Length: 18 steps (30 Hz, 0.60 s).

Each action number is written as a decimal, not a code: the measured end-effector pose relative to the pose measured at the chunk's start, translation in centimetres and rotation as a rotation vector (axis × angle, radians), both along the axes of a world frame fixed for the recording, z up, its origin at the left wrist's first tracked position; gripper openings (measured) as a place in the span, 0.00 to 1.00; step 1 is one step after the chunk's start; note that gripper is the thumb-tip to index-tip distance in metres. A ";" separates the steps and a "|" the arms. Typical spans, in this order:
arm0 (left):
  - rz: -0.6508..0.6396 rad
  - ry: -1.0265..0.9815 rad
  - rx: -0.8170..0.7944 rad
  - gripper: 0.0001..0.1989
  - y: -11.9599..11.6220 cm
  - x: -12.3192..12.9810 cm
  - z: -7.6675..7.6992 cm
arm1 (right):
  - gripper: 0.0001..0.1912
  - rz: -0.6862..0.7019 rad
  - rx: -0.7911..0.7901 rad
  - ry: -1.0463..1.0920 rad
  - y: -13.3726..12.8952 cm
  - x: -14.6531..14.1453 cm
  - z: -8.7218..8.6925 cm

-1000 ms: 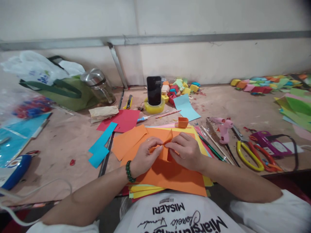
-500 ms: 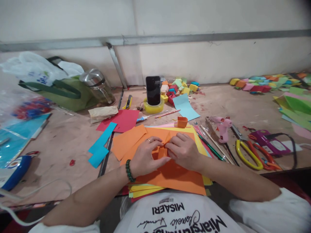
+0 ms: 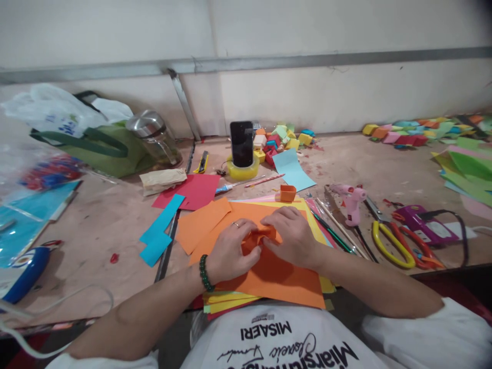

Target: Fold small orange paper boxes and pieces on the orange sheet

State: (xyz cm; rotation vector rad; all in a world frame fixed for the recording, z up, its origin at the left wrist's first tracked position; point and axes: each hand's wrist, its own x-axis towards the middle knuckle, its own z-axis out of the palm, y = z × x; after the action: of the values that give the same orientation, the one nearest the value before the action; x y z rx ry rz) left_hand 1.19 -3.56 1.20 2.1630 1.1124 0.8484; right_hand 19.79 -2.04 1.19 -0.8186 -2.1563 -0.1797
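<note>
Between my two hands is a small folded orange paper piece (image 3: 261, 237), held above a stack of coloured sheets with an orange sheet (image 3: 286, 282) on top. My left hand (image 3: 232, 252), with a ring and a green bead bracelet (image 3: 205, 272), grips its left side between thumb and fingers. On its right side, the fingers and thumb of my right hand (image 3: 294, 237) are closed on it. My fingers partly hide its shape. A small orange paper box (image 3: 287, 193) stands just beyond the stack's far edge.
Blue strips (image 3: 161, 225) and a red sheet (image 3: 192, 190) lie left. A phone (image 3: 242, 144) stands in a yellow tape roll ahead, near paper cubes (image 3: 282, 138). Right are pencils (image 3: 334, 230), a pink glue gun (image 3: 353, 200) and yellow-handled scissors (image 3: 392, 246). A glass jar (image 3: 156, 136) stands back left.
My right fingers have shifted and spread along the orange piece, and the upright flap between my hands has folded down. My left thumb has drawn in slightly.
</note>
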 end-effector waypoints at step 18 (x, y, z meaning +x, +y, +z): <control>0.014 0.029 -0.086 0.17 0.4 -0.1 -0.5 | 0.14 0.070 0.088 -0.103 -0.5 0.3 0.3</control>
State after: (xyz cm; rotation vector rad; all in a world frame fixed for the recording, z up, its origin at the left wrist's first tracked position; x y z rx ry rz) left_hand 1.06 -3.21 0.73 2.1052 1.1588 0.7632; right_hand 20.08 -2.56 1.49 -0.6960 -2.2527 -0.2835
